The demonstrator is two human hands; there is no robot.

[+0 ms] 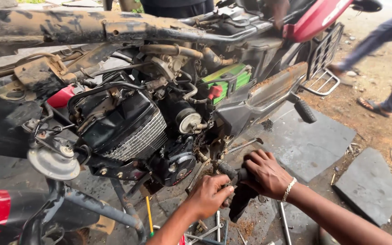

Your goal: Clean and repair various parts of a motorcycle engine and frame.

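A stripped motorcycle [128,118] fills the view, with its black finned engine [137,136] and rusty frame tube [91,27] exposed. Low on the engine's right side, my left hand [207,195] pinches a small part at the base of a black footrest bracket [241,197]. My right hand [266,174], with a beaded bracelet on its wrist, is wrapped around the top of that same bracket. A green battery [227,79] sits higher up under the seat rail.
Several spanners and a yellow-handled screwdriver [149,215] lie on the stone slabs [314,140] below. A round horn [53,163] hangs at left. Another person's sandalled feet [373,106] stand at the far right on the dirt ground.
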